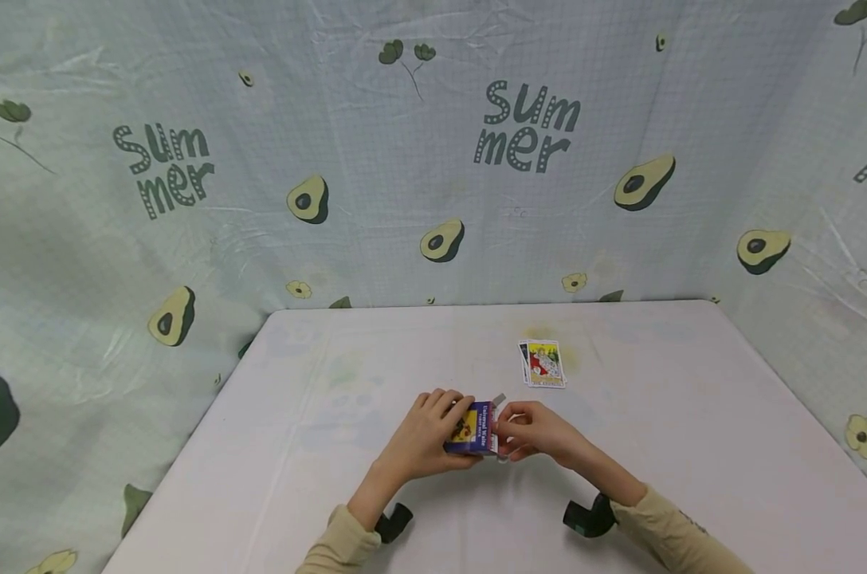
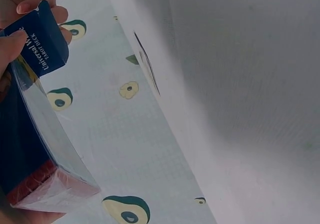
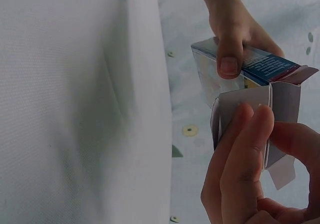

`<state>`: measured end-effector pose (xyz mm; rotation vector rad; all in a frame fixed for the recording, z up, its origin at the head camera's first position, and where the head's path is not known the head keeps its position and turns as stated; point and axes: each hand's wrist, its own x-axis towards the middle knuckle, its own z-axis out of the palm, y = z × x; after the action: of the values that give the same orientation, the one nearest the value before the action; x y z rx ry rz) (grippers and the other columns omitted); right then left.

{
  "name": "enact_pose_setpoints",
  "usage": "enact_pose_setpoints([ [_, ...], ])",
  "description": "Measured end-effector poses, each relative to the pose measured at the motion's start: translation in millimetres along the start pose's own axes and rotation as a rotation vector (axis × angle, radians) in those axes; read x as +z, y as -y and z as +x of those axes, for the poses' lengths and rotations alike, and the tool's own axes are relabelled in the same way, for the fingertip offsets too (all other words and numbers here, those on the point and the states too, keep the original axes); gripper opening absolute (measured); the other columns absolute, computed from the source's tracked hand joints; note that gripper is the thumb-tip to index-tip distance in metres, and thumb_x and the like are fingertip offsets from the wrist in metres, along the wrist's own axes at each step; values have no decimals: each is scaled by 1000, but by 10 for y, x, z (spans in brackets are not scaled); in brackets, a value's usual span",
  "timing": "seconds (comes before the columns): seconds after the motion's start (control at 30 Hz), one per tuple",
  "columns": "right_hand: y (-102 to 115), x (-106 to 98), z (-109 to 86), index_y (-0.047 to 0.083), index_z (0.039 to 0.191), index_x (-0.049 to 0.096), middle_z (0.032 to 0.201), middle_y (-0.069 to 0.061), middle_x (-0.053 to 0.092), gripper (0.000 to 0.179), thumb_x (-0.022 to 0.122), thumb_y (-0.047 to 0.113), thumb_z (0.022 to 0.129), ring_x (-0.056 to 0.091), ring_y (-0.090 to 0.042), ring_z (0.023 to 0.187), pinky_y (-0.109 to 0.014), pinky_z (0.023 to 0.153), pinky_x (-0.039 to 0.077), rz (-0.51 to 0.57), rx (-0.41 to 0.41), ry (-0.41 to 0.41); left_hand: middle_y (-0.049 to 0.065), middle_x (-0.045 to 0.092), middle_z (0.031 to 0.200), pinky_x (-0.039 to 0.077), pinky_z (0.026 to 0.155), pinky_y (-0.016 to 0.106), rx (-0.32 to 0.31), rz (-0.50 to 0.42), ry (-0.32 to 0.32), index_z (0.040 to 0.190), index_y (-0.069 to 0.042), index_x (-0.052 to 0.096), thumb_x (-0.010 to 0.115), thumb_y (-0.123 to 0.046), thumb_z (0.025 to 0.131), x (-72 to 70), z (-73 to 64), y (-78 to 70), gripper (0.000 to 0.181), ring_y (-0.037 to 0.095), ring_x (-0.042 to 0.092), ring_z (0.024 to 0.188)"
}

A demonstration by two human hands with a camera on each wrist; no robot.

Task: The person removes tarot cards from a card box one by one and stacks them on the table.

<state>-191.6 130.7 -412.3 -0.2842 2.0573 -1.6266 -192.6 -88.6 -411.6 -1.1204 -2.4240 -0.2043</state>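
Observation:
A purple-blue tarot deck box (image 1: 465, 428) is held above the table in my left hand (image 1: 421, 437), thumb on one side and fingers over the other. Its lettered end flap (image 2: 44, 43) stands open in the left wrist view. With thumb and fingertips my right hand (image 1: 543, 435) pinches the box's pale open flap (image 3: 245, 103), as the right wrist view shows. What lies inside the box is hidden. Beyond the hands, a small stack of tarot cards (image 1: 546, 365) lies on the table, a colourful picture card on top.
The white-covered table (image 1: 319, 478) reaches back to a hanging cloth (image 1: 376, 159) printed with avocados and lettering. Black wrist-camera mounts (image 1: 590, 516) sit under both forearms, close to the table.

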Motion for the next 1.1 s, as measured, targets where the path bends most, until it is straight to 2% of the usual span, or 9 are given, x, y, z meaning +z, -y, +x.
enact_pose_setpoints([
  [0.23,8,12,1,-2,92,54,72,-1,65,29,56,27,87,63,-12,64,-28,59,53,0,-10,-9,-2,53,106,40,79,30,-2,37,1,120,-13,51,70,-57,62,-9,-16,29,75,12,48,93],
  [0.5,-6,35,-2,-1,93,54,74,-1,64,39,59,37,84,64,-13,65,-28,59,53,-9,-9,-23,-2,52,106,40,80,30,-18,-2,10,119,-13,52,72,-55,61,-10,-23,19,74,12,47,93],
  [0.77,-7,69,-20,0,90,51,73,-2,64,33,61,30,83,63,-12,63,-28,58,52,1,-3,-31,-2,52,106,40,80,30,-13,-19,20,120,-13,50,73,-54,60,-27,-13,-3,76,12,47,93],
  [1.1,-21,72,-14,-2,91,52,77,-4,66,29,60,26,84,64,-12,64,-28,58,52,-1,-8,-40,-3,52,105,39,79,29,2,11,5,118,-14,51,73,-54,59,-47,-14,12,75,11,46,92],
])
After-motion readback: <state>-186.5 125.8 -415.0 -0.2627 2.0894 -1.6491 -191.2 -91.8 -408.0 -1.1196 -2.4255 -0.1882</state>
